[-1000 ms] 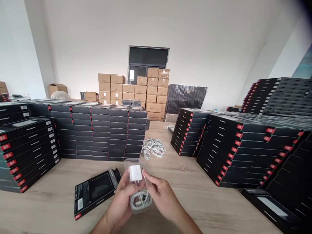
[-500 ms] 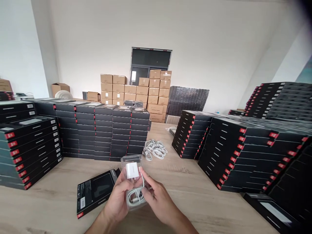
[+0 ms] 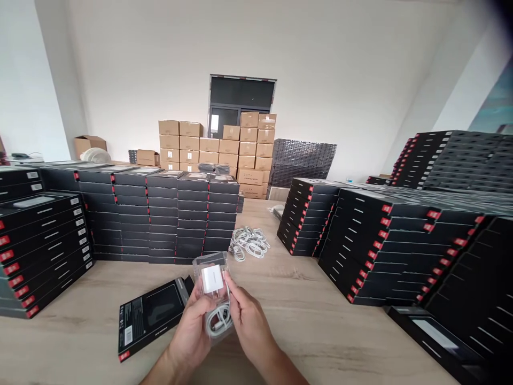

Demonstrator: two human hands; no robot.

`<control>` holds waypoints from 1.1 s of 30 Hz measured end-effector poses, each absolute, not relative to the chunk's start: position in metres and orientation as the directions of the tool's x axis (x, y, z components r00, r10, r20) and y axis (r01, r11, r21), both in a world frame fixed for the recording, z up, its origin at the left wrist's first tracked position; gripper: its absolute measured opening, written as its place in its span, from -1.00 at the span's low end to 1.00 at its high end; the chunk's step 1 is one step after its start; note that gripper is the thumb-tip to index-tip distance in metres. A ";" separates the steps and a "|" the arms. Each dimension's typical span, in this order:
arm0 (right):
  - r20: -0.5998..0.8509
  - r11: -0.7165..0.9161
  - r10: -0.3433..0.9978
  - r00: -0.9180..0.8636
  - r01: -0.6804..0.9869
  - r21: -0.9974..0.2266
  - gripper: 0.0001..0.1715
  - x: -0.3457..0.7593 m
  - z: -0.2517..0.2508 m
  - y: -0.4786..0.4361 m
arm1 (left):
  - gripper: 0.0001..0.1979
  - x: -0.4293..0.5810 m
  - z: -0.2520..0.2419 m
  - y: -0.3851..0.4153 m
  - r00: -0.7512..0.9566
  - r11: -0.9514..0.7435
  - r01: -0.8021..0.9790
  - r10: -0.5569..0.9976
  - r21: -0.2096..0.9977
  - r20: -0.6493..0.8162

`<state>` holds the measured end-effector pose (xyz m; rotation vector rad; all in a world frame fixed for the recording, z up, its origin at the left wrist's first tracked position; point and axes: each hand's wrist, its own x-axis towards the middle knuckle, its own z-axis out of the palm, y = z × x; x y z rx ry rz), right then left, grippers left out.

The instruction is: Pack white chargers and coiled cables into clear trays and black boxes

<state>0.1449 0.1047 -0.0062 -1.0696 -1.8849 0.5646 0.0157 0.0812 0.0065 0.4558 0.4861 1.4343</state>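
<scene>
Clear plastic tray (image 3: 199,262) is up over the near middle of the wooden table (image 3: 320,342), between the person's two hands. Left hand (image 3: 193,323) grips its left side, thumb over the edge. Right hand (image 3: 251,323) is on the right edge, fingers at the cable strand beside the charger; from here I can't tell if they pinch it or just press. White charger (image 3: 212,279) lies in the tray's far part, coiled white cable (image 3: 219,322) in the near part. Just left of the left hand, a flat black box (image 3: 154,314) lies on the table, end flap up. Beyond the hands, a heap of white cables (image 3: 250,243). Stacked black boxes left (image 3: 162,219) and right (image 3: 355,248). Brown cartons (image 3: 249,149) piled at the far wall, by a dark window (image 3: 242,92).
</scene>
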 end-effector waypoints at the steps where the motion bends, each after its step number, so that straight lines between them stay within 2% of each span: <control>1: 0.460 0.519 0.854 -0.243 0.444 -0.730 -0.47 0.142 -0.008 0.106 | -0.52 0.015 0.007 0.081 0.060 0.085 -0.815 0.996 0.573 -0.061; 5: 0.463 0.519 0.855 -0.234 0.381 -0.765 -0.47 0.134 -0.012 0.105 | -0.45 0.011 0.008 0.081 0.071 0.086 -0.801 0.996 0.592 -0.048; 9: 0.531 0.568 0.823 -0.201 0.324 -0.757 -0.48 0.133 -0.007 0.099 | -0.32 0.002 0.012 0.084 0.158 0.083 -0.804 0.984 0.588 0.078; 11: 0.524 0.545 0.839 -0.148 0.221 -0.809 -0.46 0.138 -0.002 0.097 | -0.30 -0.004 0.014 0.086 0.185 0.075 -0.814 0.974 0.576 0.134; 13: 0.404 0.416 0.902 -0.151 0.062 -0.907 -0.39 0.146 0.005 0.095 | -0.35 -0.009 0.017 0.089 0.183 0.058 -0.815 0.970 0.576 0.161; 16: 0.166 0.148 0.935 -0.314 -0.079 -0.986 -0.35 0.156 0.016 0.094 | -0.43 -0.014 0.019 0.091 0.181 0.036 -0.798 0.966 0.601 0.182; 19: 0.089 0.075 0.916 -0.391 -0.052 -0.996 -0.43 0.155 0.024 0.091 | -0.37 -0.015 0.019 0.091 0.191 0.033 -0.781 0.964 0.623 0.188; 23: 0.148 0.182 0.926 -0.347 0.069 -0.981 -0.47 0.145 0.026 0.088 | -0.31 -0.013 0.016 0.093 0.203 0.067 -0.770 0.968 0.635 0.145; 26: 0.192 0.245 0.931 -0.309 0.143 -0.959 -0.48 0.143 0.020 0.088 | -0.41 -0.011 0.013 0.095 0.204 0.087 -0.768 0.972 0.635 0.114; 29: 0.155 0.204 0.946 -0.286 0.151 -0.967 -0.50 0.148 0.015 0.088 | -0.52 -0.011 0.010 0.097 0.176 0.094 -0.751 0.982 0.653 0.061; 31: 0.080 0.117 0.940 -0.331 0.094 -0.989 -0.40 0.156 0.016 0.090 | -0.58 -0.012 0.009 0.098 0.175 0.130 -0.722 0.985 0.679 -0.003; 33: 0.019 0.010 0.921 -0.390 -0.024 -1.000 -0.23 0.165 0.021 0.093 | -0.61 -0.012 0.010 0.096 0.235 0.189 -0.681 0.971 0.708 -0.033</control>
